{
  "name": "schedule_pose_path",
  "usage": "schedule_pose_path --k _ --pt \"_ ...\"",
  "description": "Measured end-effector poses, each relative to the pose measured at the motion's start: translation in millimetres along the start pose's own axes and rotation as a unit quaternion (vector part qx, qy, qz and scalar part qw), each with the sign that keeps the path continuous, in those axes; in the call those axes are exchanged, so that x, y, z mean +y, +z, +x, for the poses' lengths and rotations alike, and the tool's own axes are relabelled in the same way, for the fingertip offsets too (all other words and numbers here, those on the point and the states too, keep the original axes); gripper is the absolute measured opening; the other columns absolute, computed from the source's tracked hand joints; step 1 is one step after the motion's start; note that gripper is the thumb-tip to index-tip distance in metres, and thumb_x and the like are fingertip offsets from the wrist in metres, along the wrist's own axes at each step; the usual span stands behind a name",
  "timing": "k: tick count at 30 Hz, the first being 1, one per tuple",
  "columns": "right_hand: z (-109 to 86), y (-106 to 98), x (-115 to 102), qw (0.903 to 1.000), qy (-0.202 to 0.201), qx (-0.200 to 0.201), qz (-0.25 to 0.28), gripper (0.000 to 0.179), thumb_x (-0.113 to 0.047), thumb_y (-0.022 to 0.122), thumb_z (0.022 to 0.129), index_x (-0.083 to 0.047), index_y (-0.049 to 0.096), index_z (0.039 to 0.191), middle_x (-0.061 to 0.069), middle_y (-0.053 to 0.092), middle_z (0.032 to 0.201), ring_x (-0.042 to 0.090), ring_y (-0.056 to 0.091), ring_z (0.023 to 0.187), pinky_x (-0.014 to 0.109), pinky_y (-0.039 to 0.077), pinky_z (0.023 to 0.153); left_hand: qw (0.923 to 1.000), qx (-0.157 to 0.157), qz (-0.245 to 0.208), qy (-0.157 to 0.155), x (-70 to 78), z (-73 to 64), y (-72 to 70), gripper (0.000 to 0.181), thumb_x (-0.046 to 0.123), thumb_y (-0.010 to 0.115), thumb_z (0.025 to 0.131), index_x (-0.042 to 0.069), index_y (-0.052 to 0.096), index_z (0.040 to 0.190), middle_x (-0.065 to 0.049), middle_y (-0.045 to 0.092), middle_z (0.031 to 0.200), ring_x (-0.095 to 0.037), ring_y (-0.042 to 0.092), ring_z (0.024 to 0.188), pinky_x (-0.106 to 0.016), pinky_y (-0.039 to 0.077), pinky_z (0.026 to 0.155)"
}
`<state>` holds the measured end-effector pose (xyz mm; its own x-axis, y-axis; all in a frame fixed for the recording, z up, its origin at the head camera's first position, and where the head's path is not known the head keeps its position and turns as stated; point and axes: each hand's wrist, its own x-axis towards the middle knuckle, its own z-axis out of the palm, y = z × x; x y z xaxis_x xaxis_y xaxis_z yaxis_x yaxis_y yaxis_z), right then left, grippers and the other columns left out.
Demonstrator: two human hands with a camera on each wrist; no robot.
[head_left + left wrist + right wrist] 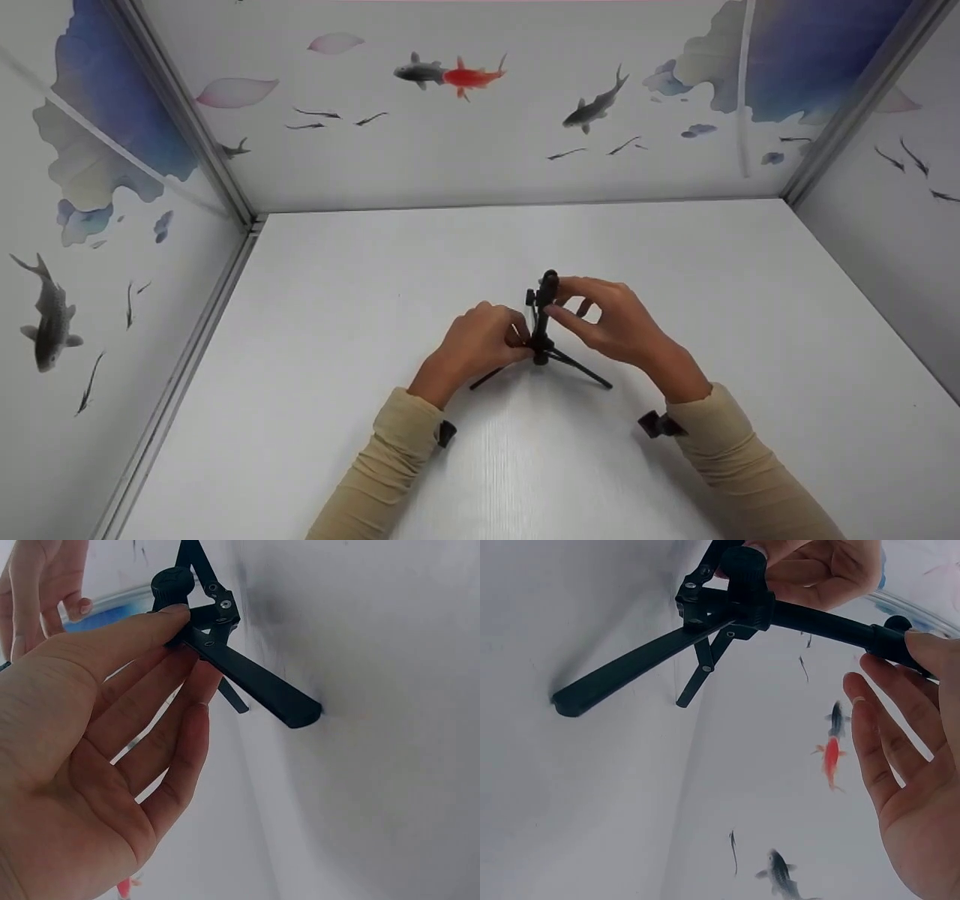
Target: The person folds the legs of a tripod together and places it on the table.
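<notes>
A small black tripod (540, 346) stands on the white table with its legs spread and its column upright. My left hand (480, 337) pinches it low down, thumb and fingers at the hub beside a round ribbed knob (172, 586). Higher up, my right hand (619, 322) holds the top part of the column between thumb and fingers. In the right wrist view, the column (817, 621) runs from the hub to the right fingertips, and one flat leg (630, 673) reaches down to the table.
White panels (480, 150) printed with fish and petals wall in the white table (337, 300) at the back and sides, with metal rails (240, 195) at the corners. A small black device (660, 424) sits at the right cuff, another (446, 433) at the left.
</notes>
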<state>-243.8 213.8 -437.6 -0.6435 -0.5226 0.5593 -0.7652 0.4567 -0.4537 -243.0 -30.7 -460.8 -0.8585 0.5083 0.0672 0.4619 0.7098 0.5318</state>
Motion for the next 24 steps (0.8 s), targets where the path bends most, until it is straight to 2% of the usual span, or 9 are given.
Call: schedule_pose_path --k 13,20,24 --pt "1.6 3.4 -3.1 0.9997 0.006 0.025 0.007 0.026 -0.015 0.08 0.1 -0.016 0.075 0.125 -0.007 0.081 0.104 0.006 0.073 0.089 0.026 0.056 0.065 0.9999 0.002 -0.015 -0.005 -1.2 -0.3 1.9 0.012 0.029 0.087 0.092 0.021 0.084 0.101 0.007 0.083 0.086 -0.007 0.071 0.086 -0.032 0.057 0.074" --pt "2.7 4.3 -3.3 0.9993 0.003 0.03 0.019 0.024 -0.013 0.081 0.098 -0.016 0.077 0.122 -0.007 0.081 0.102 0.006 0.07 0.084 0.026 0.052 0.062 0.9994 0.007 -0.033 0.003 -1.8 -0.8 2.4 0.009 0.024 0.085 0.092 0.018 0.083 0.098 0.007 0.081 0.082 -0.003 0.069 0.073 -0.028 0.055 0.07" --pt "2.8 4.3 -2.3 0.9994 -0.001 0.03 0.019 0.025 -0.012 0.083 0.096 -0.015 0.078 0.121 -0.007 0.082 0.104 0.007 0.07 0.083 0.029 0.053 0.061 0.9993 0.01 -0.036 0.008 -2.2 -0.5 3.2 0.009 0.025 0.085 0.092 0.018 0.083 0.097 0.007 0.081 0.081 -0.003 0.067 0.072 -0.027 0.053 0.069"
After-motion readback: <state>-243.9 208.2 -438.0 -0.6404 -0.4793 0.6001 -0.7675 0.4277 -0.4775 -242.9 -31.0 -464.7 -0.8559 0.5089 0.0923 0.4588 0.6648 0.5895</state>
